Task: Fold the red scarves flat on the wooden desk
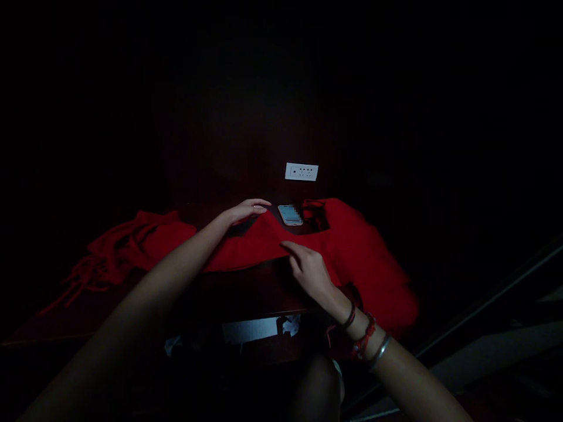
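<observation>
Fabric (246,252), red, spans the surface (259,293) short of the smartphone (290,215) — dark room shows before the front edge. Left hand (250,211) reaches its raised peak, grip unclear; right hand (311,272) touches it — forefinger and thumb apart.

Very dim throughout, with the borders sunk to black and the light's source out of view. The white rectangular socket plate (301,172) and the smartphone's pale-blue glowing screen (289,214) stand out brightest, blocky pixel steps breaking the screen's right side. The saturated red cloth (250,249) loses fold detail, its right edge blurred. The bare left forearm (149,299) fades into shadow.
</observation>
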Tool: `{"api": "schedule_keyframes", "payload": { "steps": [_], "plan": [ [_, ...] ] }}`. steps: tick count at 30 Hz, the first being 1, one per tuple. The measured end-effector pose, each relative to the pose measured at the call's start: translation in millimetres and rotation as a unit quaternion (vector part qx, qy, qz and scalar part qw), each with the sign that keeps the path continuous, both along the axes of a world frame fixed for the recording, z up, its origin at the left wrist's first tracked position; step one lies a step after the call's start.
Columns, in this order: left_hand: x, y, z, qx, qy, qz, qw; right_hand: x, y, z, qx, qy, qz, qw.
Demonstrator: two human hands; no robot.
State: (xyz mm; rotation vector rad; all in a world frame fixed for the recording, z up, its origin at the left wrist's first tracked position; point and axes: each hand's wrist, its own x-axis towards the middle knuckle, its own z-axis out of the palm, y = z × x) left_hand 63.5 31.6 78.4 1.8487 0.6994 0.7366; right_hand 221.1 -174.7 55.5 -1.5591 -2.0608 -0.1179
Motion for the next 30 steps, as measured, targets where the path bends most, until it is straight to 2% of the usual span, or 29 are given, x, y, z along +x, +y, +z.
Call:
{"api": "schedule_keyframes", "payload": {
  "steps": [4,8,11,13,15,17,20,23,25,28,30],
  "plan": [
    [42.1,-11.5,35.1,-0.002,-0.091,-0.013,0.996,28.9,-13.6,18.8,0.034,0.208,-0.004,0.978],
    [105.2,-28.1,66.3,-0.031,-0.16,-0.053,0.985,63.0,-29.8,28.9,0.042,0.391,-0.013,0.919],
    [158.5,-40.7,80.1,-0.045,-0.159,-0.082,0.983,97.9,-39.8,29.6,0.084,0.485,-0.022,0.87],
    [195.5,-47.8,82.2,-0.034,-0.14,-0.09,0.985,126.0,-44.8,25.8,0.115,0.524,-0.043,0.843],
    [232.0,-53.1,78.0,0.009,-0.102,-0.082,0.991,154.7,-48.7,17.6,0.136,0.536,-0.09,0.828],
    [265.5,-56.6,68.0,0.109,-0.022,-0.066,0.992,179.8,-51.2,4.8,0.149,0.511,-0.16,0.831],
    [302.7,-60.3,46.5,0.25,0.103,-0.051,0.961,203.4,-52.0,-18.2,0.139,0.417,-0.259,0.86],
    [315.6,-66.5,25.9,0.293,0.136,-0.045,0.945,209.2,-50.9,-35.3,0.1,0.302,-0.308,0.897],
    [307.3,-74.1,15.9,0.359,0.142,-0.033,0.922,207.6,-51.0,-40.1,0.078,0.221,-0.33,0.915],
    [268.6,-90.8,4.3,0.497,0.148,-0.025,0.855,202.2,-54.0,-38.5,0.058,0.114,-0.366,0.922],
    [229.0,-103.4,-4.7,0.541,0.152,-0.039,0.826,196.2,-57.0,-33.6,0.076,0.052,-0.392,0.915]
  ]
}}
